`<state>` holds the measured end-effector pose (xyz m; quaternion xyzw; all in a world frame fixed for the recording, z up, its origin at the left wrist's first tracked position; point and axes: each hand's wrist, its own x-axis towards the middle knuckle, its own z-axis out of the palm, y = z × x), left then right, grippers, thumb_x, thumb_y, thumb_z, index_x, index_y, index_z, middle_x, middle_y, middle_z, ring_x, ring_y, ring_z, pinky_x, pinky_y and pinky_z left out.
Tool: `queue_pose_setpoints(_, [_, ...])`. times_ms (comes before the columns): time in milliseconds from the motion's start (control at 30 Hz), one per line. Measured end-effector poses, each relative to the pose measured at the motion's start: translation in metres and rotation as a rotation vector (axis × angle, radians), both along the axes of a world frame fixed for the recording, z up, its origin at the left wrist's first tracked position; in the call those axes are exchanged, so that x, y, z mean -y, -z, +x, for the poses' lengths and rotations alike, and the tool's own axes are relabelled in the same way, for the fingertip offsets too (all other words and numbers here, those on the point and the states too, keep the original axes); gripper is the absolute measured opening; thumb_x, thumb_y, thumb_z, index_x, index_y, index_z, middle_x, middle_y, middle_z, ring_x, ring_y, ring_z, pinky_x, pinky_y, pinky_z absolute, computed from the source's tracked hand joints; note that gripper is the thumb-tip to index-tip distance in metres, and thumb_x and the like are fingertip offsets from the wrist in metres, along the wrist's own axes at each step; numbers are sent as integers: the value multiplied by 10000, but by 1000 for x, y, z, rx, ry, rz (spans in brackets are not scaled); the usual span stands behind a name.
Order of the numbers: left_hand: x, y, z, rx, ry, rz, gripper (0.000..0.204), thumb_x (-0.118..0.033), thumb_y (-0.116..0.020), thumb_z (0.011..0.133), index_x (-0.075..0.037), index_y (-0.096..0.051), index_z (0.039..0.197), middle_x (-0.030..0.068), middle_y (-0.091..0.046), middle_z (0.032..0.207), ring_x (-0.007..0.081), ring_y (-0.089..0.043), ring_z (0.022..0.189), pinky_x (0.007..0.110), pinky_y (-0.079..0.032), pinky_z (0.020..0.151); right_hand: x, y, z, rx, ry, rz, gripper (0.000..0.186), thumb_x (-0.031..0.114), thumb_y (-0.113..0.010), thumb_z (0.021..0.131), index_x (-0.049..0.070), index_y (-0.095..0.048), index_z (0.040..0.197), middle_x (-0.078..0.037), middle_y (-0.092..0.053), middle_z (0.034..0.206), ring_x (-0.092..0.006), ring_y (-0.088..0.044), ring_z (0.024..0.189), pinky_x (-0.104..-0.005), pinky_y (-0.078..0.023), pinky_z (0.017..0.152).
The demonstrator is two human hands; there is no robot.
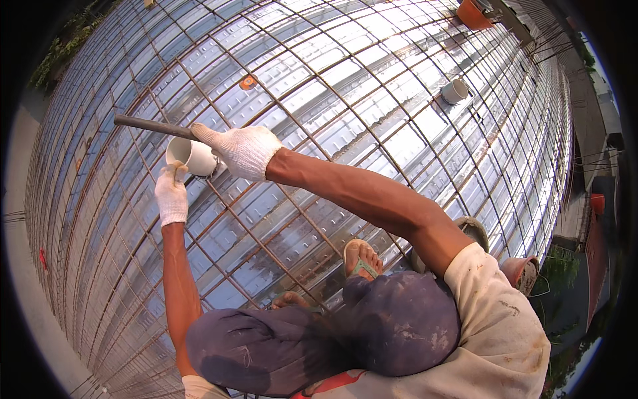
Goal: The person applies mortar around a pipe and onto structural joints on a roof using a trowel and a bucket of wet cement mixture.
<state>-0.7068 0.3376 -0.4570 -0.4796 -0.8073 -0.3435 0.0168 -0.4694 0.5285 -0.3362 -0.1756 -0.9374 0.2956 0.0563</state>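
Note:
A short white plastic pipe [199, 158] stands up from the metal deck between the mesh bars, its open end toward the upper left. My left hand [171, 193], in a white knit glove, is closed with its fingertips pinching the pipe's near rim. My right hand [244, 150], gloved alike, is closed around one end of a grey metal bar [154, 127]. That bar reaches out to the left, passing over the pipe's far rim; whether it touches the rim I cannot tell. My right hand covers part of the pipe's right side.
Rusty rebar mesh [318, 74] spreads over the shiny ribbed metal deck [266, 206]. Another white pipe stub [455, 91] rises at right. An orange disc [248, 82] lies on the deck, and an orange basin [474, 14] sits far right. Near my sandalled foot [362, 258] is a bucket [520, 272].

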Motion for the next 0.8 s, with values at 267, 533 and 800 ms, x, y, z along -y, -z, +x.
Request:
queue_pose_setpoints(267, [6, -14, 11, -17, -32, -51, 144, -194, -745, 997, -122, -798, 1110, 188, -756, 1029, 417, -724, 995, 510, -580, 875, 4, -12, -19, 49, -31, 133, 618, 267, -595, 1118, 294, -365, 1690, -220, -739, 832, -408, -746, 715, -525, -580, 627])
queue_pose_setpoints(533, [-11, -35, 27, 17, -23, -218, 211, -284, -702, 1052, -110, -790, 1133, 166, -751, 1063, 417, -716, 1017, 501, -583, 901, -5, 32, -17, 310, -64, 220, 620, 179, -536, 1112, 337, -343, 1680, -221, -775, 967, -425, -773, 872, -562, -600, 763])
queue_pose_setpoints(800, [-2, -25, 26, 18, -42, -217, 209, -291, -696, 1052, -120, -798, 1112, 155, -754, 1090, 403, -717, 1037, 495, -588, 922, 7, 16, -13, 39, 11, 170, 662, 190, -551, 1096, 365, -314, 1689, -227, -766, 925, -424, -774, 853, -562, -595, 709])
